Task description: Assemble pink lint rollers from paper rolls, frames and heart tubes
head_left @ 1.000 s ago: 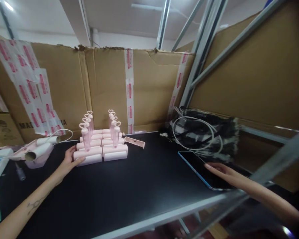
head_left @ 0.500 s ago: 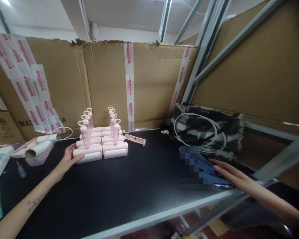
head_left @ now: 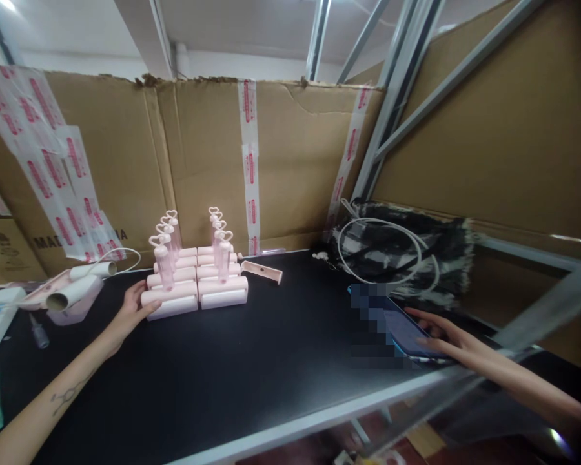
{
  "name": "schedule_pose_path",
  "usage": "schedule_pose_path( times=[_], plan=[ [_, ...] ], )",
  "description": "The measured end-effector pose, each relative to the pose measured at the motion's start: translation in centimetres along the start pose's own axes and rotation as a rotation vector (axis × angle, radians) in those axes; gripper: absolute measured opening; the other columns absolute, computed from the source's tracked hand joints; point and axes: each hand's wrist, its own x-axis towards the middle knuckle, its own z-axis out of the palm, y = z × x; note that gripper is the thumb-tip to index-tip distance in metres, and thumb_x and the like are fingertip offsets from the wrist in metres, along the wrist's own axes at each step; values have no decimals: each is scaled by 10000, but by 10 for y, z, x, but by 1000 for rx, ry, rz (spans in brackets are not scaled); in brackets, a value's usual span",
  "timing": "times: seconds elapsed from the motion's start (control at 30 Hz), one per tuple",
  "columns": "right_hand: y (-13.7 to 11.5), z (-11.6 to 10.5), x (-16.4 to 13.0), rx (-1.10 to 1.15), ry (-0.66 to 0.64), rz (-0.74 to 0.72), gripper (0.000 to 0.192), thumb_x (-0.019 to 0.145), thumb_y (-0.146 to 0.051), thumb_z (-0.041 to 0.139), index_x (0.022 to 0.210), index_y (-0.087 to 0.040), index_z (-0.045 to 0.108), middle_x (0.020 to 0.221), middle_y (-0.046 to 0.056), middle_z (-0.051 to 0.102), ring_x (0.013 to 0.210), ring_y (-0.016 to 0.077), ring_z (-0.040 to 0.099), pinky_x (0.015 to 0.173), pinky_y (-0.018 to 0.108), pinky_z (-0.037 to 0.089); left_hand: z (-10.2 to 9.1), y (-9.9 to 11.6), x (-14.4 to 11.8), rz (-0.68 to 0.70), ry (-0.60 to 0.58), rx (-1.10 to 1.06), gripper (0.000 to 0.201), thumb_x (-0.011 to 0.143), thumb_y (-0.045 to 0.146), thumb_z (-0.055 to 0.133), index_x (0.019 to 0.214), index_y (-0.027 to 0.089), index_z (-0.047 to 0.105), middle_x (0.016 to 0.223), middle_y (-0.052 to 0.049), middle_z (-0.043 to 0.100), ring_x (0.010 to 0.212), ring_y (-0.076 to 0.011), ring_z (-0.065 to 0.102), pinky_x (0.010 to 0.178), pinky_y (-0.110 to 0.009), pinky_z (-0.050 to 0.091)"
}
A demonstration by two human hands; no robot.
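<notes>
Since before: right hand, fingers spread flat, slid further onto tablet at tabletop edge, screen partly blurred. Left hand, open, touching pink blocks. Carton lettering cut off: "MA…A".

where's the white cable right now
In the head view the white cable lies looped on the black-and-white bag at the table's back right, just behind the tablet under the right hand.

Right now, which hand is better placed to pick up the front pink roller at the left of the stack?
Left. The left hand already touches the front pink roller at its left end, while the right hand rests on the tablet far across the black table.
</notes>
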Motion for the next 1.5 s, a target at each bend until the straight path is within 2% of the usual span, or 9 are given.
schedule_pose_path(
  times=[0.43, 0.67, 0.83, 1.0, 1.13, 1.23, 1.33, 1.4, 1.5],
  plan=[
    [6, 4, 1, -10, 34, -25, 564, 691, -537, 445, 1160, -232, 511, 885, 99, 543, 848, 280, 546, 811, 359, 405, -1, 5, -2, -12, 10, -2, 662, 694, 366, 683, 1238, 181, 353, 1370, -155, 411, 1294, -284, 367, 1065, -420, 315],
    [19, 3, 10, -86, -44, 35, 674, 650, -584, 512, 1212, -212, 482, 985, 135, 594, 857, 301, 588, 774, 372, 459, -2, -1, 1, -9, 7, -42, 691, 673, 396, 703, 1239, 196, 361, 1382, -145, 402, 1296, -282, 365, 1072, -426, 294],
    [3, 6, -1, -354, 32, 48, 813, 569, -636, 545, 1281, -268, 406, 1099, 136, 606, 1023, 374, 566, 831, 495, 424, -3, -7, 6, -3, -3, -83, 749, 632, 441, 727, 1232, 189, 357, 1391, -161, 385, 1298, -288, 362, 1066, -416, 306],
    [-6, -8, -11, -281, -22, 51, 842, 579, -590, 540, 1307, -217, 341, 1155, 158, 606, 1079, 344, 564, 869, 437, 438, 2, -5, 2, 28, 13, -108, 719, 668, 424, 705, 1236, 178, 337, 1403, -179, 358, 1319, -293, 326, 1079, -436, 283],
    [-26, -10, -12, -269, 92, -86, 794, 628, -623, 516, 1274, -184, 376, 1273, 197, 497, 1195, 374, 451, 951, 501, 382, 5, -7, 0, 50, 17, -104, 683, 693, 429, 680, 1236, 192, 339, 1396, -169, 374, 1319, -292, 327, 1075, -449, 292],
    [-65, 6, -4, -248, 144, -328, 660, 727, -570, 499, 1261, -197, 394, 1296, 170, 452, 1227, 331, 413, 998, 479, 342, 6, -11, 0, 70, 30, -85, 711, 690, 454, 673, 1249, 188, 324, 1391, -180, 373, 1308, -302, 343, 1074, -458, 295],
    [-105, 38, 21, -232, 15, -489, 513, 807, -492, 455, 1249, -235, 424, 1326, 139, 410, 1227, 291, 417, 983, 463, 358, 9, -7, -2, 145, 99, -7, 794, 668, 461, 688, 1288, 188, 273, 1435, -197, 269, 1318, -322, 317, 1063, -470, 310],
    [-127, 64, 45, -236, -106, -536, 449, 816, -455, 435, 1209, -241, 474, 1318, 136, 423, 1210, 297, 436, 953, 483, 379, 9, 5, -8, 305, 211, 94, 825, 667, 436, 694, 1308, 188, 238, 1448, -198, 211, 1330, -322, 288, 1067, -481, 300],
    [-152, 105, 84, -203, -214, -585, 463, 802, -452, 431, 1184, -202, 508, 1265, 164, 486, 1155, 315, 489, 929, 474, 402, 5, 37, -27, 561, 366, 279, 735, 740, 396, 634, 1318, 189, 231, 1418, -179, 264, 1314, -293, 319, 1082, -490, 271]
  ],
)
